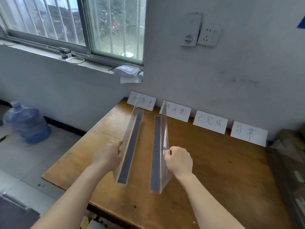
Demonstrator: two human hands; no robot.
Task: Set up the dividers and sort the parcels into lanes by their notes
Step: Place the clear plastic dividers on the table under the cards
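Well to the left of the left hand, a blurred blue bottle [27, 123] is seen on the floor. The left hand [107, 157] is curled, and the upper edge of the left divider [130, 146] is pinched between its thumb and fingers. This clear divider is held just right of that hand, over the table [222, 162]; a grey strip is fixed along its base, and its pane is tilted leftwards. Between the hands the two dividers are set apart and nearly parallel, pointed away from the person towards the wall, with bare wood shown between them. The right divider [157, 152], likewise clear and grey-based, is gripped at the upper edge of its pane by the clenched fingers of the right hand [179, 161], just beside it. Whether either base is touching the table cannot be told. Beyond the hands, four handwritten cards [210, 122] are propped in a row against the wall, the leftmost two partly seen through the divider ends. High above the right hand, a socket [208, 34] is mounted on the wall.
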